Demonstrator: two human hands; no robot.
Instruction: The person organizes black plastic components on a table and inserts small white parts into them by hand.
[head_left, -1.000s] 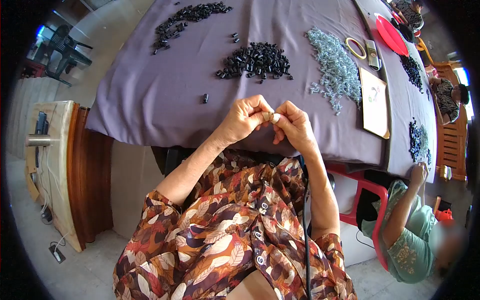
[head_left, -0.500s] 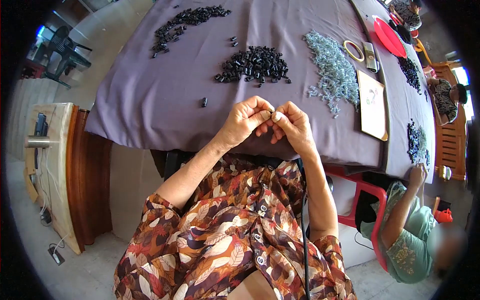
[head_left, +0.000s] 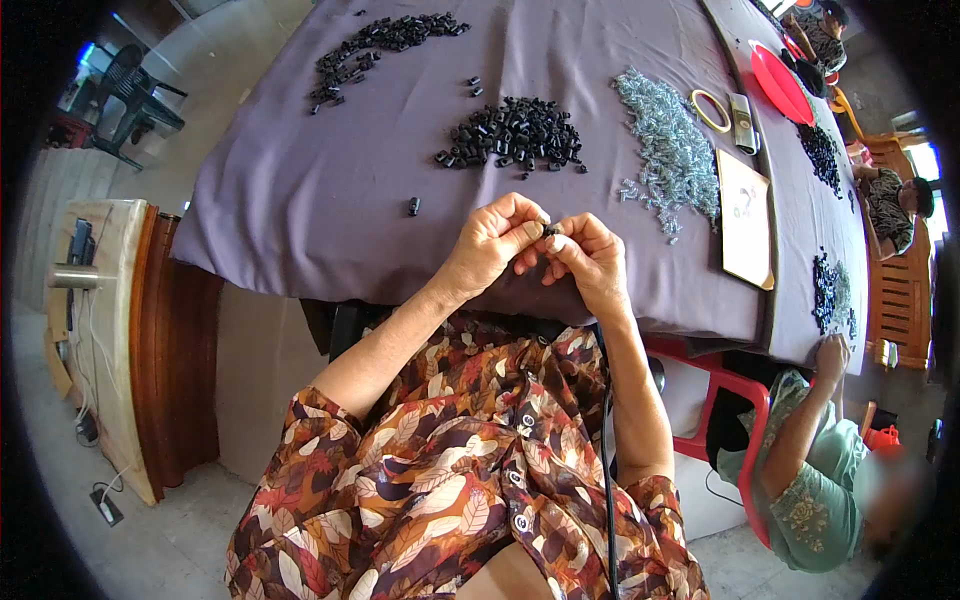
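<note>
My left hand (head_left: 488,246) and my right hand (head_left: 592,262) meet over the near edge of the cloth, fingertips pinched together. Between them shows a small black plastic piece (head_left: 550,230), mostly covered by the fingers. Just beyond lies a heap of black plastic pieces (head_left: 515,133). A lone black piece (head_left: 414,206) rests on the cloth to the left of my left hand. Small transparent pieces (head_left: 665,145) form a pile beyond my right hand.
The purple-grey cloth (head_left: 300,200) covers the table. More black pieces (head_left: 385,38) lie at the far left. At the right are a tape roll (head_left: 711,111), a printed card (head_left: 744,218) and a red tray (head_left: 782,82). A co-worker in green (head_left: 815,480) sits at the right.
My fingertips have parted slightly, and more of the black piece shows between them. The co-worker's hand at the right has shifted slightly. The whole view has shifted a little.
</note>
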